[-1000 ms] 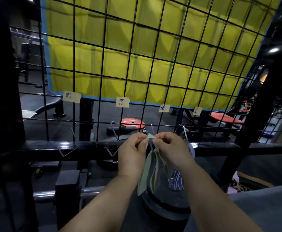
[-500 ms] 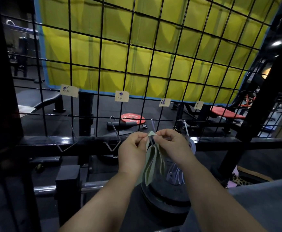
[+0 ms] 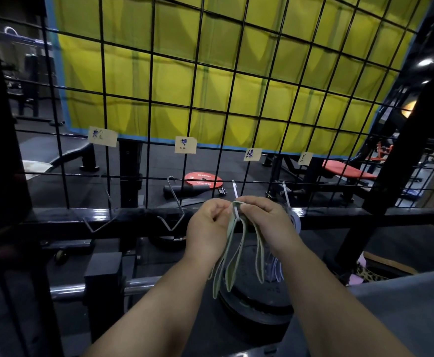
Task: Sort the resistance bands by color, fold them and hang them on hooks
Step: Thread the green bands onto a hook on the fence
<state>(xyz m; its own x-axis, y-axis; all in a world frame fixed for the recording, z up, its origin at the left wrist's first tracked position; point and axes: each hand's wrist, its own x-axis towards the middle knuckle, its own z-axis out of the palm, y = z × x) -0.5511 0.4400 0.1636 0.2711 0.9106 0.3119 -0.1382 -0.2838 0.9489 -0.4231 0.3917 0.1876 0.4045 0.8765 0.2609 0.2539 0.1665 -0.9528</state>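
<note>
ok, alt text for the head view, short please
Two bare hands, left hand and right hand, pinch the top of folded pale green resistance bands at a silver metal hook on a black wire grid panel. Paper labels sit above the hooks; two hooks to the left hang bare.

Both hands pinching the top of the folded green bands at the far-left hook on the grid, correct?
Not the far-left hook. In the head view the left hand and right hand pinch the top of the folded green bands at the third hook from the left. The far-left hook hangs bare.
</note>
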